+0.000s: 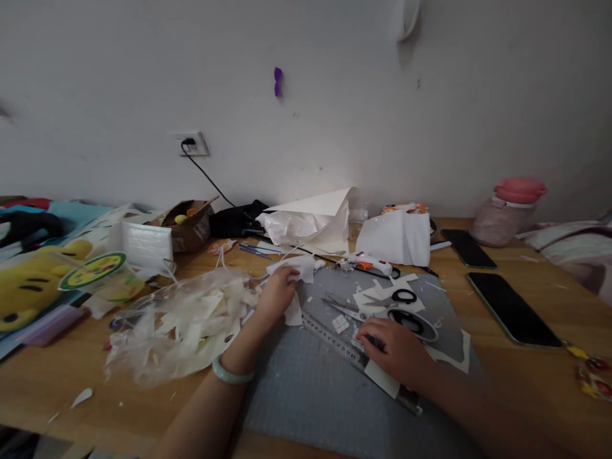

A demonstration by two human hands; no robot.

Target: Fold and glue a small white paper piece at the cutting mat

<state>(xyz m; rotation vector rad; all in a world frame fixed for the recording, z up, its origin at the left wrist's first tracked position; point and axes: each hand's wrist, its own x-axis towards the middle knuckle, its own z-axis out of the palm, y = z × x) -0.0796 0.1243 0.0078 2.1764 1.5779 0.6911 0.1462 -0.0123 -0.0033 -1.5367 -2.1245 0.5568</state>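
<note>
My left hand [278, 294] has its fingers closed on a crumpled white piece of paper [305, 269] near the far edge of the grey cutting mat [296, 389]. My right hand [394, 350] is curled low over the mat, beside a clear ruler [329, 338]; what its fingers hold, if anything, is hidden. Just beyond it lie scissors [404, 296] with black-lined handles, on white paper scraps. A small white gridded piece [340, 324] rests left of the right fingers. A white glue gun [375, 264] with an orange part lies behind the scissors.
A plastic bag of paper scraps [191, 331] sits left of the mat. Two phones [511, 309] and a pink-lidded bottle [507, 213] stand at the right. A yellow plush toy [29, 287], a cup [102, 277] and a cardboard box [184, 226] crowd the left.
</note>
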